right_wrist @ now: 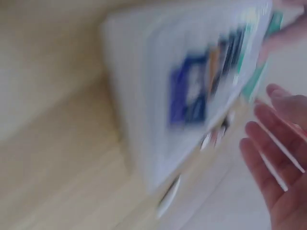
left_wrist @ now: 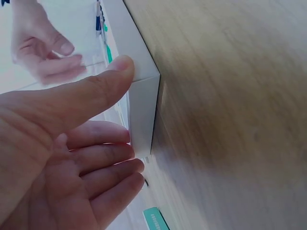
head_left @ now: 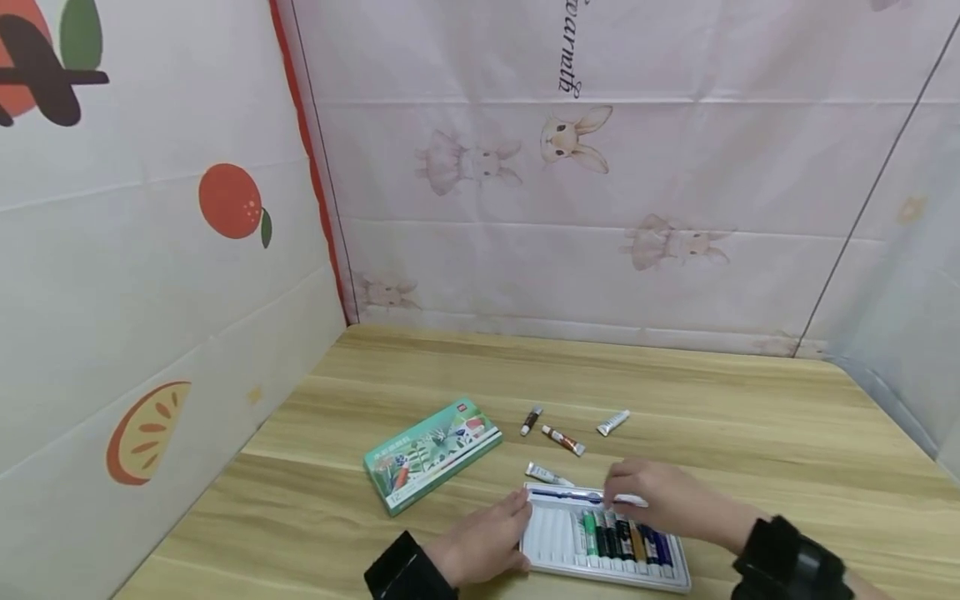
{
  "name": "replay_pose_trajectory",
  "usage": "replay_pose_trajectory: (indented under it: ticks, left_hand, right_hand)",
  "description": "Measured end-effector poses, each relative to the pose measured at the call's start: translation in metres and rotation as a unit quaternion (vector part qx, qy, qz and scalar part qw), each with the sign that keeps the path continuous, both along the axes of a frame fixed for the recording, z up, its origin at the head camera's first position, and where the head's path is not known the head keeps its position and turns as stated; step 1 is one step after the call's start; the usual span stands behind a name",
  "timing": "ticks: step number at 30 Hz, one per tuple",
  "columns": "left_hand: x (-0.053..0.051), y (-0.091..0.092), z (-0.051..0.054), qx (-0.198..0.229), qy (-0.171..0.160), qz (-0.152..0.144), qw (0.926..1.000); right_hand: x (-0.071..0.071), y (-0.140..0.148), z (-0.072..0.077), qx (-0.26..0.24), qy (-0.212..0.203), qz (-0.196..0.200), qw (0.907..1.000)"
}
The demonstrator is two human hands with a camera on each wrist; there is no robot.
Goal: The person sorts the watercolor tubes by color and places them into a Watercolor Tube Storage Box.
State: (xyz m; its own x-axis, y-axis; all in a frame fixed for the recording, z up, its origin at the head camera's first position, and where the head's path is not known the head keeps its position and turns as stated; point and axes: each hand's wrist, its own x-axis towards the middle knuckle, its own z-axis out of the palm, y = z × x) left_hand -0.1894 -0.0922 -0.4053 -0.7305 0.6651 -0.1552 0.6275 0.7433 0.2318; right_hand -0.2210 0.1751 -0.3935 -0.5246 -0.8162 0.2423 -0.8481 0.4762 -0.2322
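A white plastic tray holds several paint tubes in green, black, ochre and blue, toward its right side. Along the far edge lies a slim blue paintbrush, partly covered by the right hand. My left hand rests against the tray's left end. Its thumb touches the tray near a corner, with fairly straight fingers at the side. Over the far edge hovers my right hand, fingers loosely bent; the blurred right wrist view shows no object in it. A whitish piece beside its fingertips is partly hidden.
A teal paint box lies left of the tray. Beyond the tray are a white tube, a dark tube, a reddish-brown tube and another white tube. Printed cloth walls border the wooden table.
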Motion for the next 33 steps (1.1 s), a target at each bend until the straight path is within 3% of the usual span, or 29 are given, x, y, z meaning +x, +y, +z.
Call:
replay_pose_trajectory:
  ticks: [5,9,14,23,33]
  left_hand:
    - [0.000,-0.001,-0.001,0.002,-0.001,0.007,1.0000]
    - [0.001,-0.002,-0.003,0.001,0.005,0.004,1.0000]
    - [0.003,-0.001,-0.002,0.000,0.008,-0.001,1.0000]
    - [0.004,0.001,0.001,-0.005,0.014,0.000,0.9999]
    - [0.004,0.003,0.002,-0.001,0.010,0.003,0.9999]
  right_hand:
    - [0.000,0.028,-0.002,0.024,-0.047,-0.079,0.9955]
    - [0.003,0.033,-0.012,0.034,-0.053,-0.107,0.9923]
    - [0.008,0.032,-0.016,0.042,-0.043,-0.127,0.9901]
    - [0.009,0.025,-0.020,0.079,0.019,-0.152,0.9850]
    - [0.012,0.023,-0.021,0.063,-0.021,-0.162,0.9845]
